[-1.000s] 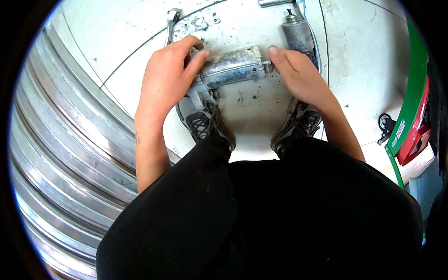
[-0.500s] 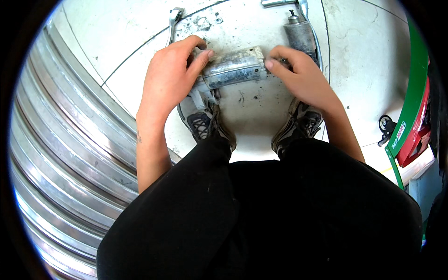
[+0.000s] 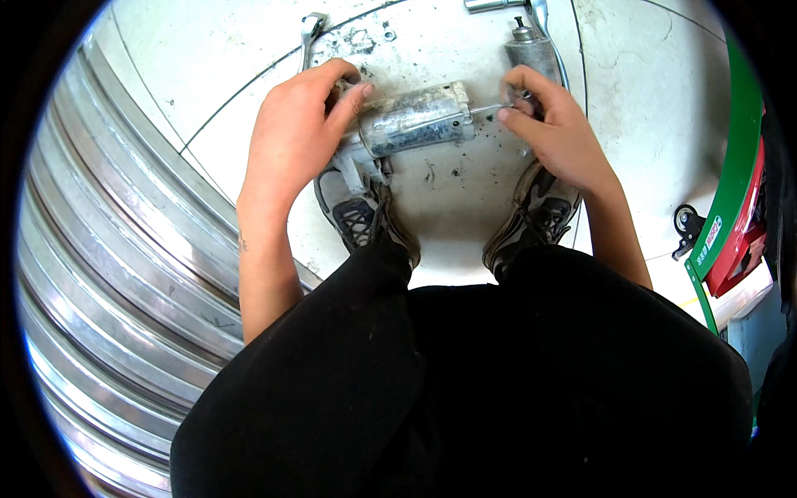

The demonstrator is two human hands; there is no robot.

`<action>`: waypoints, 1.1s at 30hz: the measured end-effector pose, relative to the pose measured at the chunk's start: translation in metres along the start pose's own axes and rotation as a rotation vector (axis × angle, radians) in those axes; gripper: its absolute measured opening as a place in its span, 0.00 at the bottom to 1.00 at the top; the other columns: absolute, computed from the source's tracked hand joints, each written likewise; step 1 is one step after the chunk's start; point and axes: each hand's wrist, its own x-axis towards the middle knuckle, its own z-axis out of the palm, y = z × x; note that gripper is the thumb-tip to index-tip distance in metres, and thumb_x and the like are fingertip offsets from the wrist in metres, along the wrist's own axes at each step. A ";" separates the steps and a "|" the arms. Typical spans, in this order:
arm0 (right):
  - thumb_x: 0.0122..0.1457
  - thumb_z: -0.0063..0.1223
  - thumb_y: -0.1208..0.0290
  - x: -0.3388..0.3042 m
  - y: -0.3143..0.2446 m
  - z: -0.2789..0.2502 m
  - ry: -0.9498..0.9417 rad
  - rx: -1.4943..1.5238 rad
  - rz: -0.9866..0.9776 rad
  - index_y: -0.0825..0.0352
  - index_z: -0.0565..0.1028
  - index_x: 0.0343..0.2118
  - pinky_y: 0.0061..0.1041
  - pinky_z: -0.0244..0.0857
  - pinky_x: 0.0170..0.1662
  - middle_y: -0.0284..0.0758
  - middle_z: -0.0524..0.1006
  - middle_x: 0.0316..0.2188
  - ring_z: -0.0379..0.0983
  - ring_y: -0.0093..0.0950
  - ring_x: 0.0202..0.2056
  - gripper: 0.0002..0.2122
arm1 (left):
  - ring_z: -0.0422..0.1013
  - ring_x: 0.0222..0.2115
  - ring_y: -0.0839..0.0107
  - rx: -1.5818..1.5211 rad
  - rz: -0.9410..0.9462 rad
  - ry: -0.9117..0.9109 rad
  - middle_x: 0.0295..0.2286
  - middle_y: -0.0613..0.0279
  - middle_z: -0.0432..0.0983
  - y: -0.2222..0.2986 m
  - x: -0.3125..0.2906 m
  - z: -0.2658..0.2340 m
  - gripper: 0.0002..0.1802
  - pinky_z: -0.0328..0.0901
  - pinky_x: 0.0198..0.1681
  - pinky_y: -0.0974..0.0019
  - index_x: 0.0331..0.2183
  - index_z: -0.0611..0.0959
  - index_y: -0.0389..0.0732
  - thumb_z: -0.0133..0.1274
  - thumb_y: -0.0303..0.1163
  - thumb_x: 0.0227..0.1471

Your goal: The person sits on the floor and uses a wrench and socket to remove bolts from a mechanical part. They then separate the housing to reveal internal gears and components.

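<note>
A dirty grey metal cylinder (image 3: 415, 118), like a small motor housing, lies sideways above the pale floor. My left hand (image 3: 295, 137) grips its left end, thumb on top. My right hand (image 3: 552, 124) pinches a thin metal rod (image 3: 490, 108) that sticks out of the cylinder's right end. A second grey cylindrical part (image 3: 531, 51) stands on the floor just beyond my right hand.
A wrench (image 3: 309, 35) lies on the floor at the top left, another metal tool (image 3: 491, 5) at the top edge. My two dark shoes (image 3: 365, 212) stand below the cylinder. A ribbed metal shutter (image 3: 108, 249) curves along the left. A green and red wheeled frame (image 3: 730, 216) stands at the right.
My right hand has drawn back to the right, and the thin rod now shows between it and the cylinder's end. My left hand keeps its grip.
</note>
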 end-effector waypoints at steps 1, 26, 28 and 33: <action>0.62 0.53 0.71 -0.001 0.002 -0.002 0.025 0.021 0.003 0.65 0.72 0.38 0.22 0.53 0.27 0.23 0.62 0.19 0.58 0.16 0.22 0.05 | 0.75 0.27 0.51 0.002 0.001 0.006 0.26 0.49 0.78 -0.002 0.000 0.000 0.14 0.68 0.32 0.57 0.39 0.83 0.37 0.58 0.38 0.57; 0.67 0.50 0.62 -0.024 -0.004 -0.074 0.254 -0.453 -0.041 0.72 0.80 0.37 0.29 0.62 0.30 0.39 0.74 0.20 0.66 0.29 0.22 0.15 | 0.73 0.42 0.56 0.316 0.241 -0.066 0.40 0.57 0.76 0.022 -0.006 0.056 0.39 0.70 0.45 0.57 0.51 0.75 0.43 0.72 0.32 0.33; 0.68 0.48 0.60 -0.013 -0.022 -0.056 0.227 -0.420 -0.053 0.71 0.79 0.34 0.32 0.63 0.31 0.40 0.74 0.20 0.69 0.30 0.23 0.17 | 0.75 0.41 0.55 0.274 0.266 -0.130 0.38 0.55 0.78 0.023 -0.005 0.050 0.39 0.71 0.44 0.56 0.51 0.75 0.42 0.71 0.34 0.34; 0.68 0.45 0.58 0.017 -0.024 -0.007 0.117 -0.441 -0.084 0.74 0.79 0.32 0.36 0.69 0.34 0.44 0.77 0.21 0.75 0.38 0.25 0.20 | 0.78 0.37 0.53 -0.005 0.153 -0.462 0.38 0.48 0.80 0.037 0.002 0.040 0.40 0.72 0.44 0.60 0.51 0.75 0.37 0.70 0.36 0.34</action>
